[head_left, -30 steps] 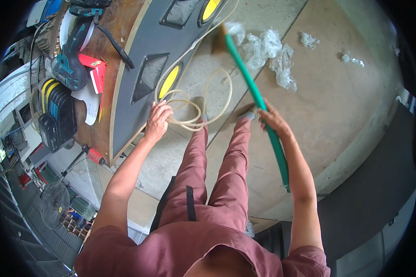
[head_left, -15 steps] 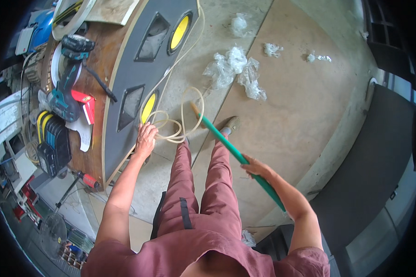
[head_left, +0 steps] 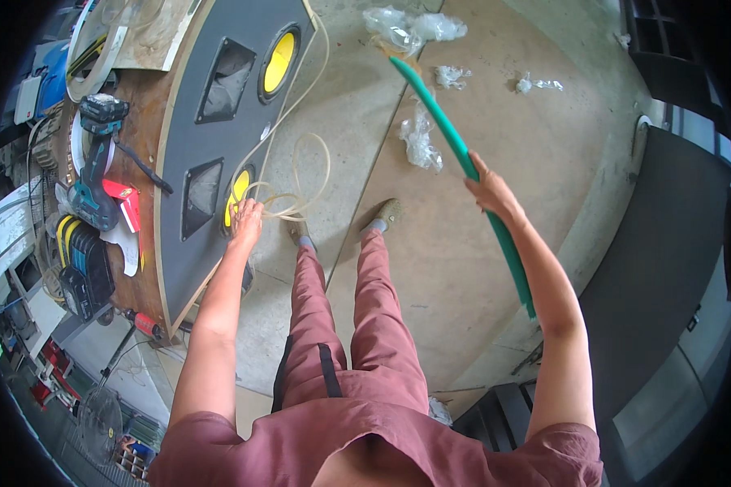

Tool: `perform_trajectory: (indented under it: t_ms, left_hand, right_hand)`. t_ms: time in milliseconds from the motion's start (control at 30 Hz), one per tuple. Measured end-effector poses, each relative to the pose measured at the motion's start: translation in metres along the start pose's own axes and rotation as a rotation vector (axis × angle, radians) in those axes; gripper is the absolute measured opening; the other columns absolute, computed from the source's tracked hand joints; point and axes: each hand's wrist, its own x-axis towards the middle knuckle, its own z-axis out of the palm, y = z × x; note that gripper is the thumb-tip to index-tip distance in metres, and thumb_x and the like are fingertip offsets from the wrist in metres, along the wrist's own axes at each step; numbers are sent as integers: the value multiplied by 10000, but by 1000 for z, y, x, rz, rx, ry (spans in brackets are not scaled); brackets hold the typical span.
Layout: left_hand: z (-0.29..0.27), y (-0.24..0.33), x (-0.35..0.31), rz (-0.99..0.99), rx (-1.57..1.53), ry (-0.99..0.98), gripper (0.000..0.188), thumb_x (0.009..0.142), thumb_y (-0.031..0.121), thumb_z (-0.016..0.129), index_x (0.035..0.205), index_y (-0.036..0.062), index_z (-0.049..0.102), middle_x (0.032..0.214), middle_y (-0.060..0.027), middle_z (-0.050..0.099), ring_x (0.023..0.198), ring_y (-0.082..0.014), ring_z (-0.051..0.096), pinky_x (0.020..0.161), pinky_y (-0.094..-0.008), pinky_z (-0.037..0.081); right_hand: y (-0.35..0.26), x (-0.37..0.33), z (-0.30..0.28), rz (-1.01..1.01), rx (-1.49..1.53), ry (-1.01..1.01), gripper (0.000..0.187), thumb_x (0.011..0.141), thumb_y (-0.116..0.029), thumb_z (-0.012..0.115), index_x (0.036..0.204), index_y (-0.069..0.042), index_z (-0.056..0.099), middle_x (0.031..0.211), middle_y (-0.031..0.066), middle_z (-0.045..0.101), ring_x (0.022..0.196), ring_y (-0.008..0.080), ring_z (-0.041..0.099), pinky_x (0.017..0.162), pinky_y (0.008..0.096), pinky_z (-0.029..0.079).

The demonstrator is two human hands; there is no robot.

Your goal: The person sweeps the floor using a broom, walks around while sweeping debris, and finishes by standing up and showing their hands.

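Observation:
My left hand point(head_left: 247, 223) is closed round loops of a thin, clear yellowish hose point(head_left: 325, 162), beside the front of a large dark grey speaker cabinet point(head_left: 199, 170). A length of that hose runs up along the cabinet's edge. My right hand point(head_left: 492, 191) grips a green-handled broom point(head_left: 447, 130) around the middle of its handle. Its far end, where a brownish head partly shows, reaches to crumpled clear plastic bags point(head_left: 394, 28) on the floor. Another clear plastic piece point(head_left: 420, 140) lies just left of the handle.
Smaller plastic scraps point(head_left: 451, 76) lie farther off on a brown floor sheet point(head_left: 463, 268). Atop the cabinet sit a cordless power tool point(head_left: 97, 183), a red box point(head_left: 123, 199) and a black-and-yellow case point(head_left: 85, 264). A dark panel point(head_left: 650, 284) stands at the right; a fan point(head_left: 101, 418) is lower left.
The broom has swung forward and right, from beside my feet to the plastic bags, which have shifted. My left hand still holds the hose loops.

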Motion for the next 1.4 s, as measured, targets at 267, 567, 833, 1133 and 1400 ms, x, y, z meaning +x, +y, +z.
perform_trajectory:
  t_ms: [267,567,833,1133,1400]
  left_hand:
    - [-16,77,3,-82,-277,-201,480,709,166,537,1167,86,414,1176,-180,414,1089,-319,400,927,-401,309]
    - [16,114,-147,-238,-797,-154,292,727,210,563,966,49,519,849,-165,584,808,-297,565,695,-360,442]
    - [35,136,-199,-557,-864,-277,362,726,246,556,1010,25,524,863,-153,597,776,-241,584,712,-323,442]
    - [4,162,-147,-560,-1131,-203,372,731,238,551,1020,6,515,835,-141,598,654,-187,604,620,-289,464]
    - [-50,161,-77,-518,-1209,-169,343,751,232,534,1027,30,518,870,-123,597,666,-185,602,600,-281,463]
  right_hand:
    - [113,-114,28,129,-39,-485,560,728,-198,492,1242,-160,274,736,158,567,562,232,579,511,350,480]
    - [127,-17,-40,106,-290,-221,480,678,-82,444,1149,-148,377,801,140,589,725,244,601,591,355,477]
    - [78,40,-97,-32,-105,251,554,692,-96,456,1223,-146,305,752,160,586,622,271,599,605,390,484]
    - [143,-83,-27,-25,289,-177,498,728,-202,519,1165,-55,330,575,77,481,437,147,489,398,300,419]
    - [198,-140,14,427,1406,-205,289,780,-239,538,950,-48,403,625,79,496,498,166,510,447,274,451]
